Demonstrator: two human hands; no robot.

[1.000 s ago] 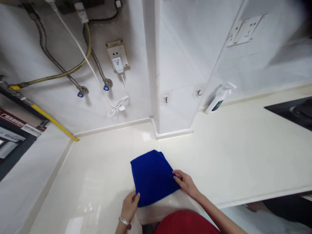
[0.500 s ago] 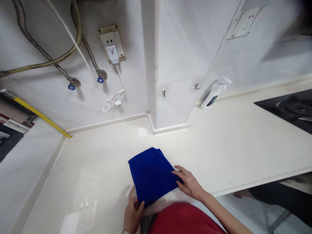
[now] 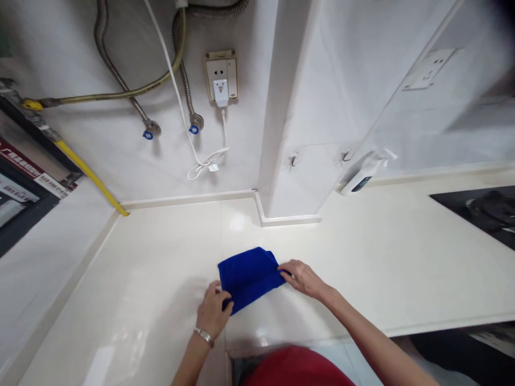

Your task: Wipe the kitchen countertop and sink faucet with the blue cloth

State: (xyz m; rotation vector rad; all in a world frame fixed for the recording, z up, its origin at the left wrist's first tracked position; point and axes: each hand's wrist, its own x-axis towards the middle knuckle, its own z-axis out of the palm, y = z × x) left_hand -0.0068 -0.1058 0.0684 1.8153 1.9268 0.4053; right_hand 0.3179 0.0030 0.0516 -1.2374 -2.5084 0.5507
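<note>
The blue cloth (image 3: 249,276) is in front of me on the pale counter (image 3: 169,252), slanting between my two hands, its far edge toward the pillar (image 3: 289,187). My left hand (image 3: 212,311) has its fingers curled at the near left corner, with the thumb and forefinger closed round a bit of fabric. My right hand (image 3: 304,279) pinches the right end between thumb and fingertips. A soft crease runs across the cloth from one grip to the other; whether the near edge touches the counter, I can't tell.

To handle it well, I'd judge that both pinches should stay light and level, drawing evenly outward so the crease stays straight and the corners don't skew. Thin, limp fabric like this likely bunches if one side pulls harder. I should also keep my bracelet (image 3: 204,336) from snagging the edge.
</note>
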